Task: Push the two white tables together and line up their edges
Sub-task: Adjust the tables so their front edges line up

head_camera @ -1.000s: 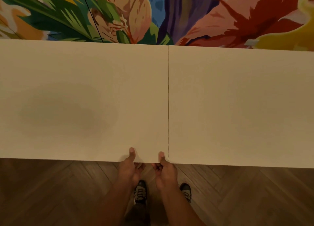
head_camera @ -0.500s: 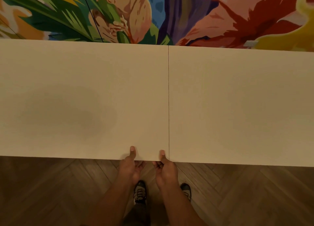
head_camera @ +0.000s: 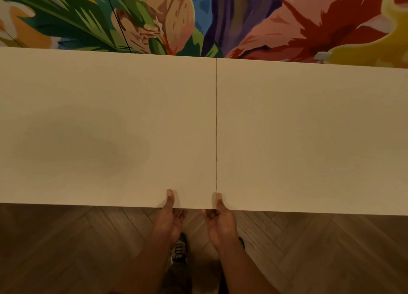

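Two white tables stand side by side in front of me, the left table [head_camera: 99, 117] and the right table [head_camera: 309, 128], meeting at a thin dark seam [head_camera: 216, 128]. Their near and far edges look flush at the seam. My left hand [head_camera: 170, 218] grips the near edge of the left table, thumb on top and fingers curled underneath. My right hand [head_camera: 219, 223] grips the near edge right at the seam, its thumb lying on the right table's corner and its fingers hidden below.
A wall with a colourful leaf mural [head_camera: 198, 17] stands directly behind the tables' far edges. Dark herringbone wood floor [head_camera: 66, 249] lies under me, and my shoes [head_camera: 180, 249] show between my forearms.
My right hand has slid right along the near edge, its thumb going from the left table onto the seam. The left hand has stayed put. The tables' near edge has shifted slightly away.
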Demonstrator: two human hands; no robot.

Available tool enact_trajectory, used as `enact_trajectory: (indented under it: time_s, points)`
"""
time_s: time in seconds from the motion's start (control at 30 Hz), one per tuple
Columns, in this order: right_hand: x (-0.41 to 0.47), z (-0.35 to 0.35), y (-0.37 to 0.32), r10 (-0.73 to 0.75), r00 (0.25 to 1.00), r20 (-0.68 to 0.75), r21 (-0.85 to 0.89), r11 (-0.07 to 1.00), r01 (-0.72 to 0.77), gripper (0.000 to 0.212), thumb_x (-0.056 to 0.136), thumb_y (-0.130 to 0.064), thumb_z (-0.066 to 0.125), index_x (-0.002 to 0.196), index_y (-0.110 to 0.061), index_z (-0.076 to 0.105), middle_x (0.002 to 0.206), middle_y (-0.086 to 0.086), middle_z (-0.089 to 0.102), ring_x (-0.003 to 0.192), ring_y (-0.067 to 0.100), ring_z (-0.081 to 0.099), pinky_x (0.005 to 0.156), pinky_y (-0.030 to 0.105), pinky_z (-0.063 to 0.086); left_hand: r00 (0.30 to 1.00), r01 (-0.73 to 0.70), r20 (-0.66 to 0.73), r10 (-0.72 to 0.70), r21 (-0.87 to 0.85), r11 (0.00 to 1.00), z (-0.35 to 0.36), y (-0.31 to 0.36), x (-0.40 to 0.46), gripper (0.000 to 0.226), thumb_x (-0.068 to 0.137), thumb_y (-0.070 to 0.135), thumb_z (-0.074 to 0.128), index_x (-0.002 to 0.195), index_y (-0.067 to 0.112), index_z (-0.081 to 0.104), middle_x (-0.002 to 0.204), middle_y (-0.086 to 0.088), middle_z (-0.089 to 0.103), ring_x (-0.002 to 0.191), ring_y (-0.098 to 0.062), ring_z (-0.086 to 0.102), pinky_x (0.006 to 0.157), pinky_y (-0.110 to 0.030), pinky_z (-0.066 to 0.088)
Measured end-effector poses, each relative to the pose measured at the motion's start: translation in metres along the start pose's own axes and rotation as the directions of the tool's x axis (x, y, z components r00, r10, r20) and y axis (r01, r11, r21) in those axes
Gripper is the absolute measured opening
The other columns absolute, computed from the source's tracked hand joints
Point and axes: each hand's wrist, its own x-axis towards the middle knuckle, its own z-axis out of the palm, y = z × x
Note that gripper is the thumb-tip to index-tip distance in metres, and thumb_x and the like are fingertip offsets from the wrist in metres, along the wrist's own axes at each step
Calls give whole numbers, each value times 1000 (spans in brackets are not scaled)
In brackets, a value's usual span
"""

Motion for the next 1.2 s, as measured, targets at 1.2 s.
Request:
enact_trajectory:
  time_s: [1.2]
  points:
    - [13, -20, -19, -147, 988, -49, -251, 959, 131, 35, 99, -33, 60, 92, -1, 70, 75, 10, 79, 66, 22, 77, 50, 26, 58, 992, 101, 64, -109, 111, 989, 34, -59, -2, 49, 81, 25, 80, 120, -1, 68, 111, -21, 77, 101, -30, 76, 89, -42, 59]
